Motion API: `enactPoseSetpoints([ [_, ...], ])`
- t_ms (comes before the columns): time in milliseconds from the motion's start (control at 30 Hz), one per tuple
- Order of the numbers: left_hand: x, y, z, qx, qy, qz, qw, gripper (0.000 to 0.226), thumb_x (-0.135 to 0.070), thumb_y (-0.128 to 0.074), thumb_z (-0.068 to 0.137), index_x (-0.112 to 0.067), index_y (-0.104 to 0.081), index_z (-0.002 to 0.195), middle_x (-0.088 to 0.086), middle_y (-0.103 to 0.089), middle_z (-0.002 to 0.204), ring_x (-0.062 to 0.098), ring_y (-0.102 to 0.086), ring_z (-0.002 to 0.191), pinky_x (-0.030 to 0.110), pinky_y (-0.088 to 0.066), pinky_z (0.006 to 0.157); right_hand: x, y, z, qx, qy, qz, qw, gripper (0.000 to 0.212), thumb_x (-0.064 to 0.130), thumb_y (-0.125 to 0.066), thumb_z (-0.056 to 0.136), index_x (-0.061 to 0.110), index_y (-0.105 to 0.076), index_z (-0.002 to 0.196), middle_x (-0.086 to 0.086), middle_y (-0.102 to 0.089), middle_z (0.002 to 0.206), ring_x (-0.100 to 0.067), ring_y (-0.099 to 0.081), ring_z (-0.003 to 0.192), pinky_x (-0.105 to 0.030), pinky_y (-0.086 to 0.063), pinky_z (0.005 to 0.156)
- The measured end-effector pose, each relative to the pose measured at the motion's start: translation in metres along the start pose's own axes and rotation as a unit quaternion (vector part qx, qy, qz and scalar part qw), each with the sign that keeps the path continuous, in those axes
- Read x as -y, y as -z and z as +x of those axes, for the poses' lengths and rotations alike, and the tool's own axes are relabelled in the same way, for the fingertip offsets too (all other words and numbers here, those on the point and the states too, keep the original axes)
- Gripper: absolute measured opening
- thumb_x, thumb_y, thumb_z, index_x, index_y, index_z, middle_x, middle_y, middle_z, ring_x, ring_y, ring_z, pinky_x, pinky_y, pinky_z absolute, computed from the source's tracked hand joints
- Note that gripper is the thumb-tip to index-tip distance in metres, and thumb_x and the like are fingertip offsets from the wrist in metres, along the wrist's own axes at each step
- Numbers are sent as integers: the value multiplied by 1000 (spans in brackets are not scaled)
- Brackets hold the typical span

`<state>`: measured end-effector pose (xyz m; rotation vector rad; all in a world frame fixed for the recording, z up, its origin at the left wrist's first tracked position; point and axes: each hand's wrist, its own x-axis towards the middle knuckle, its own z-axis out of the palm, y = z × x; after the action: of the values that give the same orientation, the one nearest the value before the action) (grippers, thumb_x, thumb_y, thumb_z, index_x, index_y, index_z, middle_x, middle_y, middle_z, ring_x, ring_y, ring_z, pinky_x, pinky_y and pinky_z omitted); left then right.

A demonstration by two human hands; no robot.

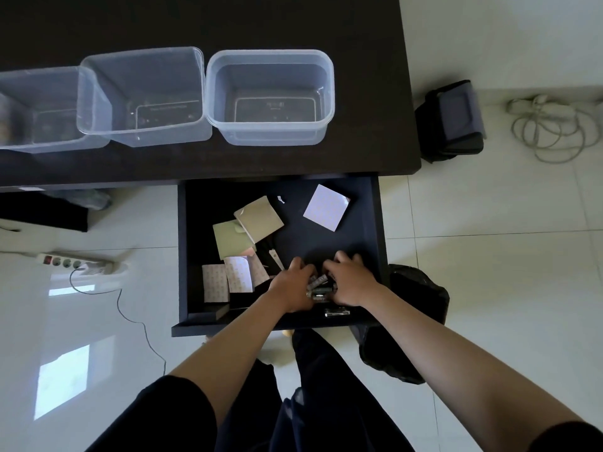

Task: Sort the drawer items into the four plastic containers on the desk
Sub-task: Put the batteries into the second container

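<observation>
1. Batteries (318,286) lie in a small heap at the near right of the open drawer (375,223), between the two hands.
2. The left hand (291,286) has its grip curled round the heap from the left.
3. The right hand (350,282) has its grip curled round it from the right.
4. Sticky-note pads (259,218) lie beyond and left of the hands.
5. Clear plastic containers (270,96) stand far beyond, on the table (368,151).

Dark desk (359,93) bears three clear containers (270,96).
</observation>
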<state>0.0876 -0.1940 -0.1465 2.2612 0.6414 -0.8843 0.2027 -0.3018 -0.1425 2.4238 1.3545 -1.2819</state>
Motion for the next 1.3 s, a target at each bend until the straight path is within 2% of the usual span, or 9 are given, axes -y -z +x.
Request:
enactPoseSetpoints([
  [200, 6, -4, -5, -9, -4, -77, 997, 52, -21, -70, 73, -18, -53, 122, 8, -48, 125, 28, -56, 110, 33, -45, 90, -4, 7, 2, -1, 20, 21, 1000, 43, 28, -69, 74, 23, -55, 115, -3, -46, 118, -33, -42, 106, -41, -46, 87],
  [433, 8, 0, -7, 35, 18, -110, 993, 36, -23, -67, 79, -12, -59, 113, 10, -65, 111, 26, -60, 103, 27, -43, 79, 1, 1, 3, 31, 44, 121, 991, 29, 14, -70, 74, 21, -63, 102, 6, -47, 95, -19, -55, 87, -31, -49, 78],
  [633, 13, 1, -13, 59, 22, -138, 988, 26, -20, -62, 82, -17, -61, 108, 8, -65, 107, 24, -59, 101, 25, -40, 78, 2, 4, 7, 83, 42, 148, 985, 28, 15, -72, 72, 22, -66, 99, 4, -56, 97, -18, -57, 93, -32, -50, 82],
  [867, 18, 8, -18, 81, 26, -115, 990, 25, -22, -62, 84, -19, -61, 108, 7, -63, 108, 23, -57, 101, 28, -41, 81, 9, 8, 8, 181, 42, 158, 970, 20, 28, -71, 80, 25, -63, 98, 5, -60, 87, -19, -58, 87, -27, -44, 72],
  [967, 17, 12, -21, 91, 28, -98, 991, 27, -21, -61, 86, -15, -60, 113, 10, -62, 113, 26, -56, 107, 28, -42, 85, 17, 13, 8, 202, 53, 133, 969, 11, 29, -66, 84, 25, -61, 92, -2, -63, 93, -21, -57, 89, -30, -44, 73],
  [1100, 20, 21, -30, 74, 35, -129, 988, 23, -12, -59, 88, -9, -62, 111, 11, -60, 119, 25, -55, 111, 25, -41, 87, 17, 25, 2, 203, 53, 115, 971, 20, 34, -65, 84, 18, -64, 97, -3, -64, 99, -22, -58, 92, -33, -46, 79],
  [1167, 24, 27, -36, 57, 41, -164, 984, 21, -6, -57, 88, -7, -64, 107, 9, -61, 113, 20, -58, 102, 22, -42, 81, 19, 26, 0, 209, 60, 90, 972, 24, 32, -64, 84, 16, -65, 103, -5, -64, 101, -22, -56, 91, -32, -44, 76],
  [1233, 28, 32, -42, 37, 52, -201, 978, 17, -5, -55, 89, -7, -63, 103, 9, -59, 96, 16, -58, 77, 20, -46, 65, 24, 23, 1, 212, 61, 71, 973, 25, 28, -63, 86, 12, -65, 105, -7, -63, 101, -23, -55, 90, -33, -44, 75],
  [1300, 30, 38, -48, 15, 64, -227, 972, 15, -7, -55, 91, -7, -62, 104, 4, -56, 91, 17, -57, 73, 14, -46, 57, 26, 17, 1, 199, 46, 77, 976, 26, 28, -64, 86, 9, -63, 105, -9, -63, 102, -25, -56, 91, -32, -45, 75],
])
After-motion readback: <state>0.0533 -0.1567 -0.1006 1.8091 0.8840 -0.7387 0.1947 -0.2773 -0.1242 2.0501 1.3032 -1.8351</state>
